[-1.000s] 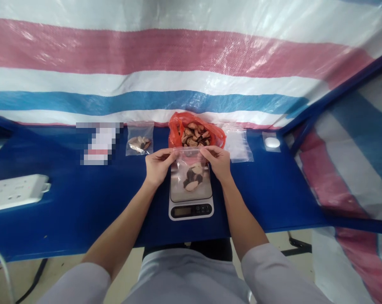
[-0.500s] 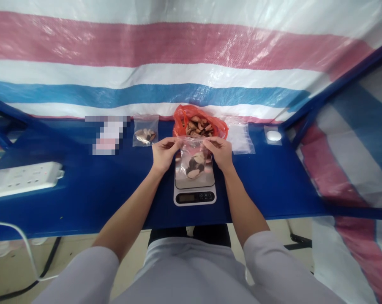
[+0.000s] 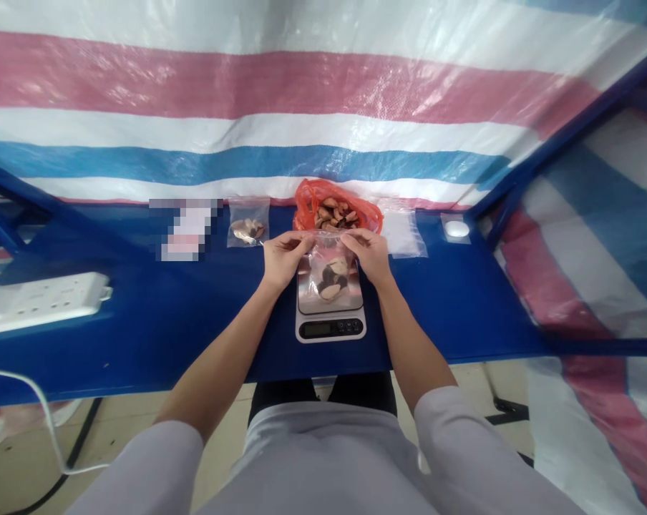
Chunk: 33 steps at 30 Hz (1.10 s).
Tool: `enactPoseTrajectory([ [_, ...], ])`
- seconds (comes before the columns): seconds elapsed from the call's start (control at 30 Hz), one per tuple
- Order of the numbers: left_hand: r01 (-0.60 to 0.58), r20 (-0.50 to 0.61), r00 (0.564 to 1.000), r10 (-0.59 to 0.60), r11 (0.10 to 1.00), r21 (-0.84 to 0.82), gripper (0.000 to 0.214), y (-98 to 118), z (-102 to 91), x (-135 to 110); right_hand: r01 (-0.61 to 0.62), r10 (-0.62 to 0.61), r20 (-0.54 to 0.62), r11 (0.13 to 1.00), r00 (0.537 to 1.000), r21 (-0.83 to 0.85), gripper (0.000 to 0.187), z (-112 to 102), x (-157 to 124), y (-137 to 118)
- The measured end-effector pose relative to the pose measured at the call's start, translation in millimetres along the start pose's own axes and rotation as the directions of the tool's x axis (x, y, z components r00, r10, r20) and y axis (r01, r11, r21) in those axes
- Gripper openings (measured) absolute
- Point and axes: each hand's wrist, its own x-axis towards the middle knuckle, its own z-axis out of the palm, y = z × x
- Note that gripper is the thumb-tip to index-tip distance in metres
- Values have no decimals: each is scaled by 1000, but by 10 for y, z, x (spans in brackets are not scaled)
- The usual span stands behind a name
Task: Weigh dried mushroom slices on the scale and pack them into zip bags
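A clear zip bag with several pale and dark dried slices inside is held by its top edge over a digital scale. My left hand pinches the bag's upper left corner, thumb against fingers. At the upper right corner, my right hand pinches it the same way. Whether the bag's bottom rests on the metal plate, I cannot tell. Just behind the hands lies an open red plastic bag full of brown dried slices.
Left of the hands lies another filled zip bag, then a blurred-out item. Flat clear bags and a small packet with a white oval lie to the right. A white power strip sits on the blue table at left.
Both hands keep their pinch on the zip bag's top edge, with the fingers shifted slightly closer together. The whole view has shifted a little; the other things stay in place.
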Motion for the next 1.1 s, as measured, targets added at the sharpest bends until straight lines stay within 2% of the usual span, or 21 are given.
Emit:
enactPoseTrajectory([
  [0.23, 49, 114, 992, -47, 999, -9, 42, -28, -42, 20, -6, 6, -21, 1000, 1000, -25, 32, 21, -35, -18],
  [0.4, 24, 115, 993, -22, 999, -21, 40, -35, -48, 3, 56, -53, 30, 994, 998, -94, 29, 51, -58, -50],
  [0.5, 22, 110, 994, -19, 1000, -20, 39, -18, -35, -15, 82, -83, 0, 991, 997, -110, 27, 63, -57, -26],
  [0.7, 33, 104, 994, -33, 999, -2, 41, 34, 2, -30, 44, -43, 15, 997, 999, -67, 26, 51, -64, -4],
  [0.83, 44, 131, 990, -48, 999, 29, 40, 57, 14, -40, 73, -72, 13, 993, 997, -91, 24, 38, -77, -33],
  [1.0, 26, 134, 991, -26, 1000, 5, 38, 38, 3, -31, 67, -61, 86, 996, 994, -61, 25, 14, -73, -64],
  [1.1, 36, 134, 990, -34, 999, -17, 38, 29, -10, -18, 44, -41, 67, 998, 997, -51, 28, -1, -65, -53],
])
